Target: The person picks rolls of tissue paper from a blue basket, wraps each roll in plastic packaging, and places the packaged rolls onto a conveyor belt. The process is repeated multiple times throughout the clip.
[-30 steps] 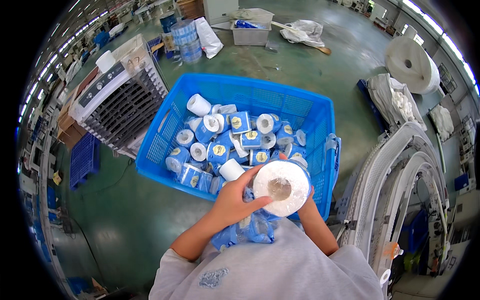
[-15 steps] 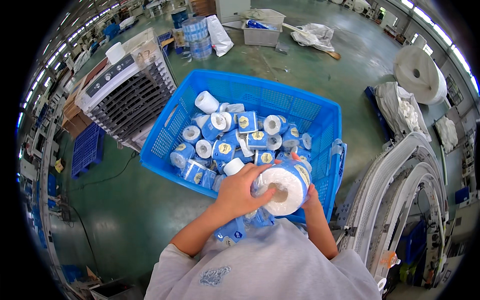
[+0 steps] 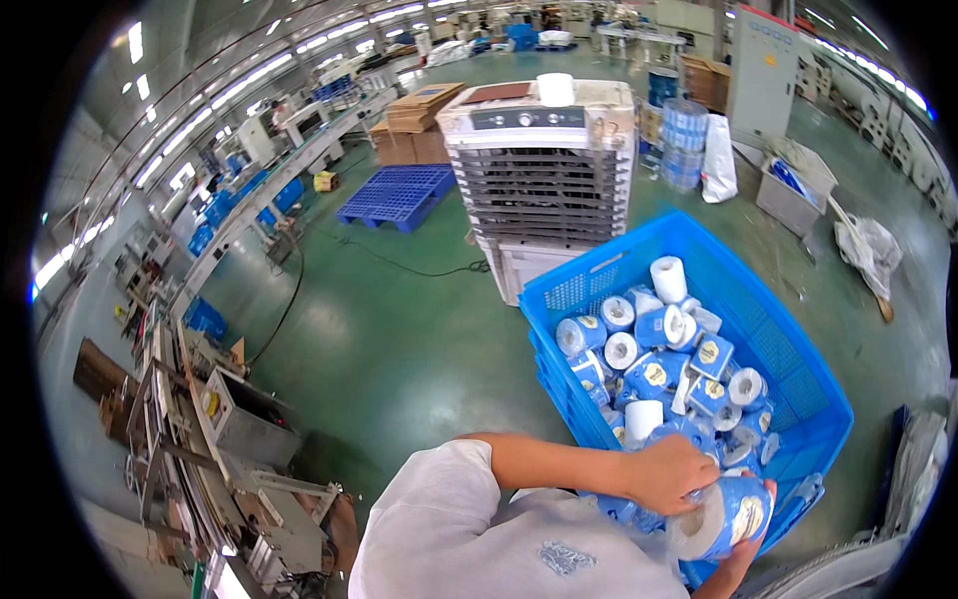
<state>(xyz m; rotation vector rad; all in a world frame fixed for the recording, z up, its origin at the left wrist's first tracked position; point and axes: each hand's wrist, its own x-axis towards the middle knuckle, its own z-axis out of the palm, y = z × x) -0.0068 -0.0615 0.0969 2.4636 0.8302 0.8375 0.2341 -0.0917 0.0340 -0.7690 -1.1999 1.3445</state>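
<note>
A toilet paper roll in a blue and clear plastic wrapper with a pale label is held low in front of my body, over the near side of a blue plastic crate. My right hand wraps around its right side, fingers partly hidden behind it. At the roll's upper left edge, my left hand is closed with fingers curled, pinching what looks like the loose wrapper. Inside the crate lie several wrapped rolls in a heap, along with an unwrapped white roll.
Beyond the crate stands an air cooler with a white roll on top. A blue pallet and cardboard are left of it. Machinery lines the left; a grey bin stands at the right.
The view has swung left, so the crate now appears to the right. My left hand has gone from lying open on the roll's end, thumb at its core, to closed at its edge.
</note>
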